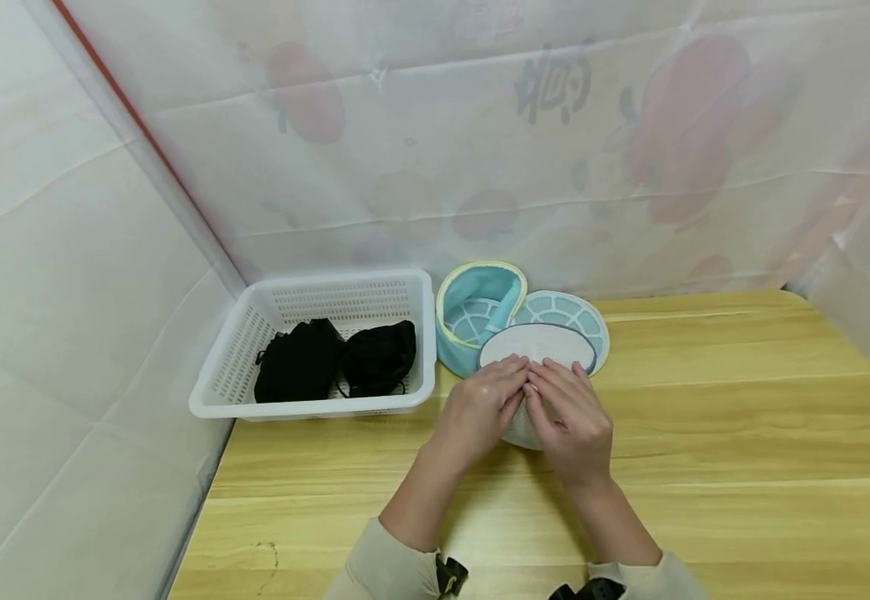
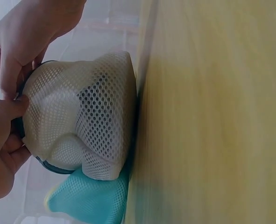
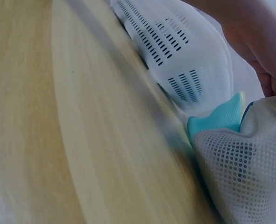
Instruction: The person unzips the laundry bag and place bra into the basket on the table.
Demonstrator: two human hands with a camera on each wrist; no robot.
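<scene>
A white mesh laundry bag (image 1: 536, 340) with a dark-trimmed rim stands on the table, its side showing as coarse netting in the left wrist view. At the near edge of that rim, my left hand (image 1: 480, 408) and right hand (image 1: 573, 417) meet with their fingertips together. Each pinches the trimmed edge of the bag; exactly what lies between the fingertips is hidden. Just behind and to the left is a light-blue mesh bag (image 1: 453, 354) with yellow trim, its top open. A pale-blue round lattice panel (image 1: 568, 312) shows behind the white bag.
To the left stands a white perforated plastic basket (image 1: 315, 408) with a black folded cloth item (image 1: 296, 362) and a black pouch-like item (image 1: 378, 358) inside. Wood-patterned table surface (image 1: 742, 433) extends to the right. A printed sheet (image 1: 420, 150) hangs behind the table.
</scene>
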